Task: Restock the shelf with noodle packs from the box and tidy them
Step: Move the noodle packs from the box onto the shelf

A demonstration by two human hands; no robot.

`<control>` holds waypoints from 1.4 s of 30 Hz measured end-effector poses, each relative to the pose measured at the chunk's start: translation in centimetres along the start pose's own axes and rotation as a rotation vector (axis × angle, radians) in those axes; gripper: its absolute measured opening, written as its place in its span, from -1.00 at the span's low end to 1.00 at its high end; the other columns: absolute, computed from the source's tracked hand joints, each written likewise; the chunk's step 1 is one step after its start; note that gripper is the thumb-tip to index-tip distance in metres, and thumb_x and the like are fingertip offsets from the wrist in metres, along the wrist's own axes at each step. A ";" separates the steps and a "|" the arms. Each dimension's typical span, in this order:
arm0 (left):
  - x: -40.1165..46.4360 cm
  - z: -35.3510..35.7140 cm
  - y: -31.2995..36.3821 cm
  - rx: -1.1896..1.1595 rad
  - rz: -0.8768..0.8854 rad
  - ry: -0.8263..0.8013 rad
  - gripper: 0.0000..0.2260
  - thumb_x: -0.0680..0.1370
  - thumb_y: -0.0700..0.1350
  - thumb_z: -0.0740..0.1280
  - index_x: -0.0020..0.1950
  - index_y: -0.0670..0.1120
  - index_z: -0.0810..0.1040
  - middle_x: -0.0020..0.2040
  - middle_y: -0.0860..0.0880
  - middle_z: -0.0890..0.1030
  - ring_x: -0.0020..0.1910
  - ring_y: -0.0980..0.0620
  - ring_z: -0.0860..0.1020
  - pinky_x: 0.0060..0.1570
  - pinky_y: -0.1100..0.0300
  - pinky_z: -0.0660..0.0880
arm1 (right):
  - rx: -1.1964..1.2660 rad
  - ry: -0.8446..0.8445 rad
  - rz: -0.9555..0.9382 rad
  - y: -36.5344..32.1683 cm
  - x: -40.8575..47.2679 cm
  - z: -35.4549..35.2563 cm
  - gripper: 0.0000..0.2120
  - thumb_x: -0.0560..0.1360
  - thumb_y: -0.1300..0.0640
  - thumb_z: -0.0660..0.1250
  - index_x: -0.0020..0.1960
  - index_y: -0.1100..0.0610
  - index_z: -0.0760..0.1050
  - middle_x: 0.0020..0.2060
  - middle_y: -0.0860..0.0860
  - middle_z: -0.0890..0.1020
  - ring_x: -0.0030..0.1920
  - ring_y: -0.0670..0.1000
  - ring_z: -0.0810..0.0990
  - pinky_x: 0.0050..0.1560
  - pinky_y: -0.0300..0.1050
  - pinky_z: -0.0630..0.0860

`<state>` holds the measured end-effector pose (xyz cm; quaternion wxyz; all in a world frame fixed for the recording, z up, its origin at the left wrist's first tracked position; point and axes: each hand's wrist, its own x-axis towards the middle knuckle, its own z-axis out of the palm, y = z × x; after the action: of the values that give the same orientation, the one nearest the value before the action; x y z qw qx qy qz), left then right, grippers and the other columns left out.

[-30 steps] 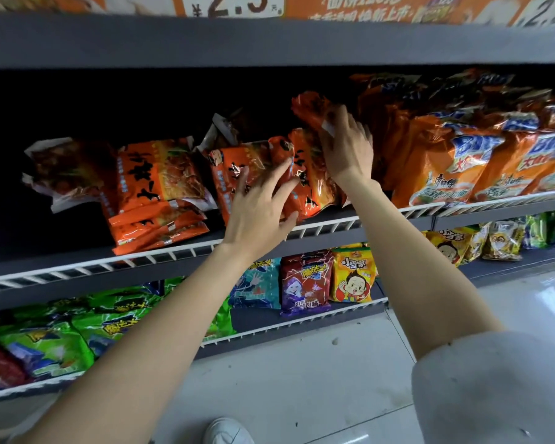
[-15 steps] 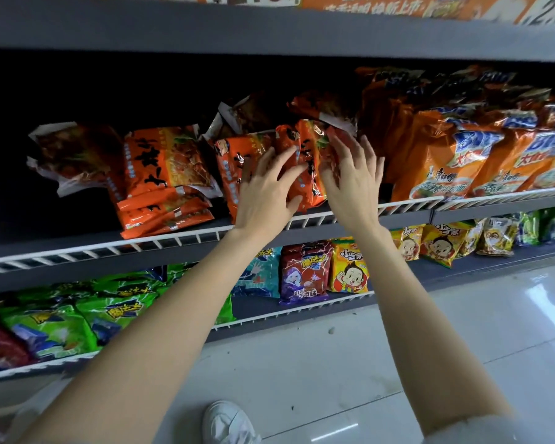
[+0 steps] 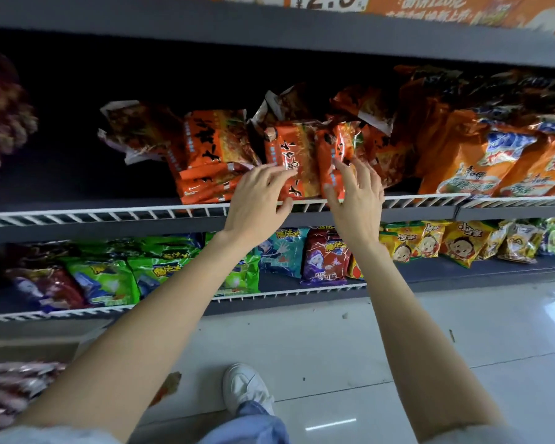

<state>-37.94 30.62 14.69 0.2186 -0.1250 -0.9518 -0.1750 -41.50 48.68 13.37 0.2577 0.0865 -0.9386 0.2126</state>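
Both hands, left [image 3: 259, 200] and right [image 3: 356, 200], spread flat against 2 upright noodle packs [image 3: 314, 161].

left hand [image 3: 257, 200], right hand [image 3: 356, 200], orange noodle packs [image 3: 297, 161]

A dark grey metal shelving unit [image 3: 269, 30] fills the upper half of the view, its deep recess falling into shadow toward ten o'clock. White wire guard rails [image 3: 109, 214] run along the front lips of two tiers. Orange paper price banners [image 3: 462, 8] hang along the top edge at one o'clock. A glossy pale grey tiled floor [image 3: 430, 331] spreads from six to four o'clock, with dark grout lines and a bright strip of reflected light [image 3: 330, 423] near six.
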 end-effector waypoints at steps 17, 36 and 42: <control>-45.0 -22.2 -21.5 0.004 -1.052 -0.214 -0.65 0.43 0.18 0.24 0.12 0.11 0.62 0.00 -0.04 0.68 0.01 -0.02 0.62 0.03 0.15 0.48 | 0.266 -0.817 -0.939 -37.5 -21.0 9.1 -0.79 0.56 0.05 0.15 0.10 0.01 0.52 0.03 0.02 0.63 0.04 0.13 0.60 -0.11 -0.02 0.51; -51.0 -8.1 -33.6 0.223 -0.861 -0.638 -0.54 0.53 -0.05 0.26 0.44 0.03 0.30 0.45 -0.03 0.31 0.43 -0.06 0.22 0.40 0.03 0.17 | -0.215 -1.383 -0.976 -42.3 -35.3 27.2 -0.28 0.41 -0.34 0.28 0.33 0.17 0.33 0.23 0.18 0.49 0.26 0.22 0.44 0.27 0.14 0.33; -51.6 -8.9 -36.0 0.227 -0.627 -1.122 -0.27 0.47 0.09 0.35 0.53 0.10 0.02 0.54 -0.02 0.02 0.52 -0.11 -0.07 0.43 -0.27 -0.06 | -0.496 -1.313 -1.069 -42.5 -38.1 27.7 -0.03 0.30 -0.41 0.35 0.41 0.26 0.21 0.32 0.22 0.38 0.33 0.24 0.35 0.34 0.26 0.17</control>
<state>-0.91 -13.83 -11.52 -0.3609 0.1102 -0.9253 -0.0369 -9.83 0.39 -12.91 -0.2573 0.5601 -0.7504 -0.2387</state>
